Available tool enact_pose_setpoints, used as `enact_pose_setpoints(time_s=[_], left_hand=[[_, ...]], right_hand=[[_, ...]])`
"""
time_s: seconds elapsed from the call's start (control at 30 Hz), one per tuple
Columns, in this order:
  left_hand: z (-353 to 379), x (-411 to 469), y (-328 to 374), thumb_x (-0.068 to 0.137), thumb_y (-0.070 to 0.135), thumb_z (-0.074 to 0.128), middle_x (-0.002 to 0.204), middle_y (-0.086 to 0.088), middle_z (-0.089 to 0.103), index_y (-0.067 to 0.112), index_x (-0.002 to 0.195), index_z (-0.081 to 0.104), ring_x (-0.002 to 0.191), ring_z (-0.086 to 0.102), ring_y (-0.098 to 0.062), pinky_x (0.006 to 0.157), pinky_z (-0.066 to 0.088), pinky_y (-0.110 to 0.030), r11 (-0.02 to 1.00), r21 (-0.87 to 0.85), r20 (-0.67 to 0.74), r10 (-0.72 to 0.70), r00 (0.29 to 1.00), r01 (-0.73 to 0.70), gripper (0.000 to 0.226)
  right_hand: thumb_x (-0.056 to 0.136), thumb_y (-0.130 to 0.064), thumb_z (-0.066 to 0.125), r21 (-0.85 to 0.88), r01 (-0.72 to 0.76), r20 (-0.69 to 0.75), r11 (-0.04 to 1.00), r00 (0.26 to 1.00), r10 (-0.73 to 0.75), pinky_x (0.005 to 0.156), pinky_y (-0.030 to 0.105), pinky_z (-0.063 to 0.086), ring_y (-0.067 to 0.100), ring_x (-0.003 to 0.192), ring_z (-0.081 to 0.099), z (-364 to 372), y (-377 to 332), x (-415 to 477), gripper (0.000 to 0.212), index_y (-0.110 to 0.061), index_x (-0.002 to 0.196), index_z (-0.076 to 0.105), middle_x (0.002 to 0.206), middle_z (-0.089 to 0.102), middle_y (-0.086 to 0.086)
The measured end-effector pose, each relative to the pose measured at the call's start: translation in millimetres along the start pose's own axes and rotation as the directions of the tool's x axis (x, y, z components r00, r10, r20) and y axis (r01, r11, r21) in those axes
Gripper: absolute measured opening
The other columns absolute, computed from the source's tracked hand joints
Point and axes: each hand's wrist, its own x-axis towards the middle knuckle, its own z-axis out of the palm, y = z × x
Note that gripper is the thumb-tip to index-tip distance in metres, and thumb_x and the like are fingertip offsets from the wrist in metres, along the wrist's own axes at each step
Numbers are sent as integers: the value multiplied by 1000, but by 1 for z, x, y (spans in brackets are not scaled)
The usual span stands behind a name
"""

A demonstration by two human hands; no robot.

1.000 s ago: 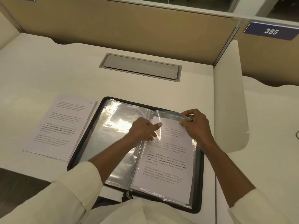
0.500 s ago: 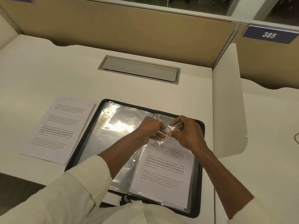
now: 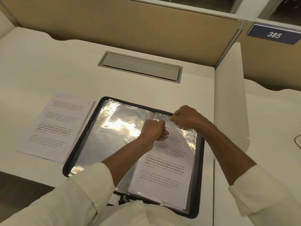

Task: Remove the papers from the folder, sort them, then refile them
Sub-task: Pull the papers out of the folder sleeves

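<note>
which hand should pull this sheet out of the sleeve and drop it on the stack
Left, probably: the left hand seems to grip the sheet at its top and lies nearer the stack, while the right hand pinches the plastic sleeve open.

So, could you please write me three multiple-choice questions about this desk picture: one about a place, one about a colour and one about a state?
1. Where does the stack of papers lie?
A. on the desk, left of the folder
B. on top of the folder
C. right of the folder

2. What colour is the folder's border?
A. red
B. black
C. green

3. How is the top of the printed sheet in the folder?
A. flat and untouched
B. torn off
C. curled up and held

Key:
1 A: the stack rests beside the folder's left edge.
2 B: a black zip border rings it.
3 C: the left hand pinches its top while the right hand grips the clear sleeve.
</note>
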Motion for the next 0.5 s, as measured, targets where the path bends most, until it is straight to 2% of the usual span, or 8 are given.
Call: enact_pose_setpoints(time_s=[0.07,0.1,0.17,0.23,0.3,0.4,0.5], left_hand=[[2,1,-1,100,17,60,82,-17,79,-4,95,73,63,72,-22,57,59,-28,1000,12,-21,5,1000,-5,25],[2,1,-1,101,18,61,82,-16,79,-4,97,74,64,73,-22,58,59,-28,1000,15,-29,8,1000,-8,26],[4,2,0,102,20,63,82,-15,79,-3,97,75,65,73,-21,59,60,-27,1000,5,-32,14,999,-14,26],[6,1,1,104,21,64,83,-16,79,-3,98,75,65,73,-21,59,60,-27,1000,-25,-21,17,1000,-17,27],[8,1,-1,105,21,63,85,-18,79,-3,100,74,65,72,-21,59,59,-27,998,-54,-13,24,1000,-25,27],[9,1,-3,105,21,62,84,-17,79,-3,99,74,65,72,-20,61,61,-27,997,-64,-32,32,999,-34,27],[8,2,-6,105,24,63,82,-14,79,-1,96,75,65,72,-19,62,59,-26,996,-72,-50,49,998,-52,29]], right_hand=[[91,-36,82,-50,23,6,998,1000,-22,88,42,62,27,88,73,-8,-12,4,34,-9,109,72,100,66,1],[87,-44,84,-107,47,-4,993,999,-48,90,42,60,26,93,71,-11,-18,6,44,-14,115,68,105,62,-1],[85,-47,84,-135,90,20,987,996,-88,83,37,58,23,94,69,-14,-28,13,53,-18,122,61,111,60,-2],[87,-30,86,-138,130,81,982,989,-120,65,29,56,19,87,69,-11,-34,21,38,-21,117,64,112,64,1],[88,-11,82,-258,145,118,955,986,-117,57,25,51,17,81,69,-5,-35,31,23,-21,105,72,108,68,1],[82,1,76,-360,126,122,924,989,-88,55,28,54,22,74,73,2,-31,43,20,-14,95,79,90,76,6],[76,3,80,-425,92,147,900,989,-32,61,30,59,27,79,78,6,-24,53,14,-4,89,80,83,79,11]])
